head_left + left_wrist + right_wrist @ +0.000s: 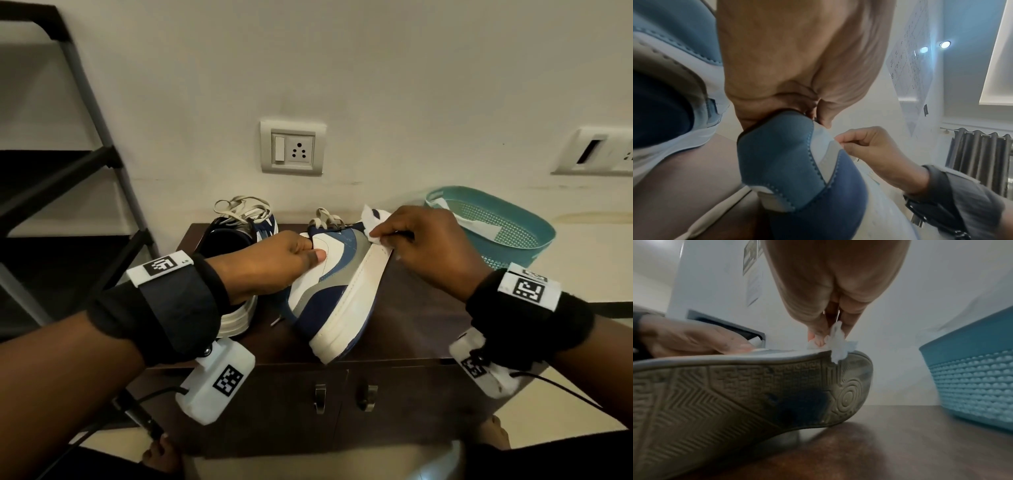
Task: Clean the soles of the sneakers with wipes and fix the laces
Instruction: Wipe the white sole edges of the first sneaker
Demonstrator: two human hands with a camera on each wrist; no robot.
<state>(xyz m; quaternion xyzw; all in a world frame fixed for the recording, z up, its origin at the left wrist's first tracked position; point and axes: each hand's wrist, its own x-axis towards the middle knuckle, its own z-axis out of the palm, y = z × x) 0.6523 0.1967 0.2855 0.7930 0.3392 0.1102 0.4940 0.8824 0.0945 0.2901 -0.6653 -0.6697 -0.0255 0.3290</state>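
The cabinet top (404,318) is viewed from above and in front by the head camera, while the tilted sneaker (337,291) is seen close, from beneath, by both wrist cameras.

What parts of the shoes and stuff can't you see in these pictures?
- Second sneaker: head view, left hand and wristband cover most of it.
- Held sneaker: its tread is turned away in the head view.
- Wipe: right wrist view, fingers hide most.
- Basket: contents unclear, its wall hides them.
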